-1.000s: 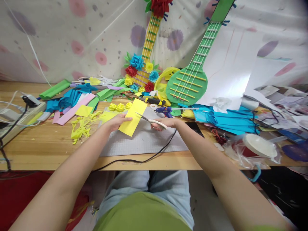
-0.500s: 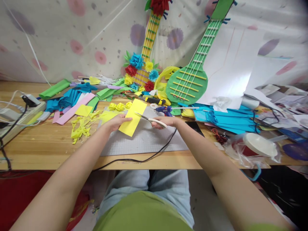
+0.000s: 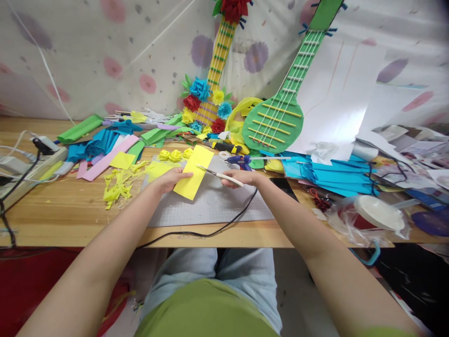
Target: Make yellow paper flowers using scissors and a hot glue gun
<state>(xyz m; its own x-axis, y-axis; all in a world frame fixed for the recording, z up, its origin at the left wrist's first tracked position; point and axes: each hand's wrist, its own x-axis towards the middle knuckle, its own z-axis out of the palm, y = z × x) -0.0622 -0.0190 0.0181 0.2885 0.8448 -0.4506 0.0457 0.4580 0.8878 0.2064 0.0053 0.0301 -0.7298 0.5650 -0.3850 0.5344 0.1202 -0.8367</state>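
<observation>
My left hand (image 3: 172, 179) pinches the left edge of a yellow rectangular paper (image 3: 193, 174), thumb on top, tilted above a grey cutting mat (image 3: 210, 209). In my right hand (image 3: 235, 179) is a pair of scissors (image 3: 226, 177) with pale handles. Their blades lie across the right part of the paper; I cannot tell whether they cut into it. Small yellow paper flowers (image 3: 174, 155) lie just behind the paper. Yellow paper scraps (image 3: 117, 187) are heaped on the table to the left.
A green paper guitar (image 3: 275, 122) and a yellow flowered one (image 3: 218, 61) lean at the back. A blue glue gun (image 3: 242, 160) lies behind my right hand. A black cable (image 3: 210, 234) crosses the mat's front. A power strip (image 3: 33, 171) stands left, a white-lidded tub (image 3: 377, 213) right.
Almost nothing differs. The scissors' handles look slightly closer together, while the paper and my left hand stay in place.
</observation>
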